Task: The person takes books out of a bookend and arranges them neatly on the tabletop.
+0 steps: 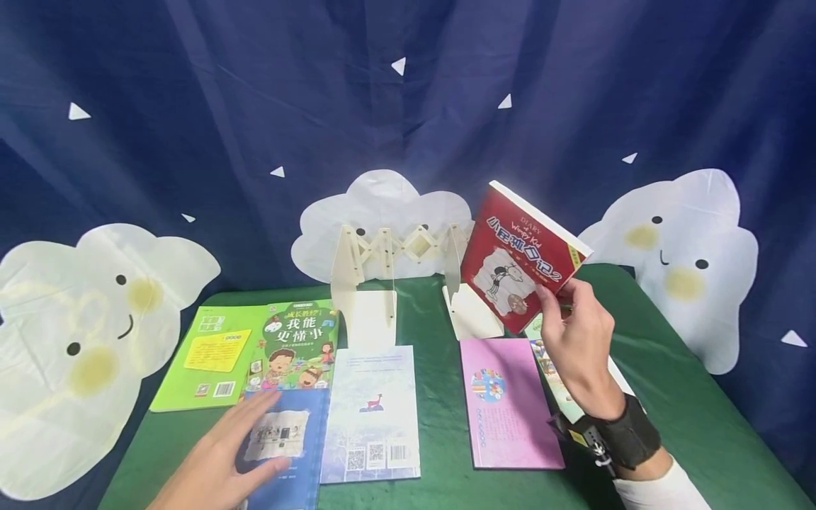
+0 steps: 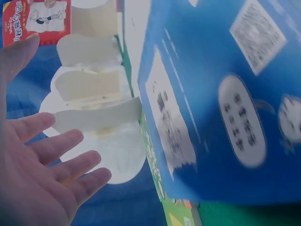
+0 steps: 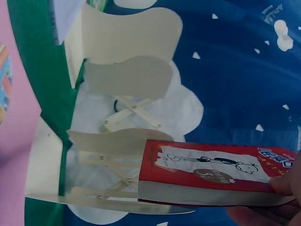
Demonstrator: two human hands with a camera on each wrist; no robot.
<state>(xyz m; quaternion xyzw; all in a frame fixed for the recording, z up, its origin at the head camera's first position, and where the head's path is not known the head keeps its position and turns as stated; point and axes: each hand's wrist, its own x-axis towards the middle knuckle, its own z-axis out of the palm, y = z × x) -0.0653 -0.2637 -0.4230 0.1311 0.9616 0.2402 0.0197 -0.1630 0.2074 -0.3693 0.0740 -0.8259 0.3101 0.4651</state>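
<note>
My right hand (image 1: pixel 579 347) grips a red paperback book (image 1: pixel 510 265) by its lower right edge, thumb on the front cover. The book is raised and tilted beside the right end of a cream expandable bookend (image 1: pixel 363 283). In the right wrist view the red book (image 3: pixel 202 165) overlaps part of the bookend (image 3: pixel 127 35). My left hand (image 1: pixel 219 453) is over a blue book (image 1: pixel 299 453) at the front left, fingers spread and holding nothing. The left wrist view shows the left hand (image 2: pixel 47 169) with a gap between it and the blue book (image 2: pixel 202 117).
Left of the bookend lie a lime-green book (image 1: pixel 175 382) and a dark green picture book (image 1: pixel 299 333). A pale blue-white book (image 1: pixel 372 418) lies in front of it, a pink book (image 1: pixel 513 418) to the right. Another book (image 1: pixel 554 375) is partly hidden under the right arm. A green cloth (image 1: pixel 440 397) covers the table.
</note>
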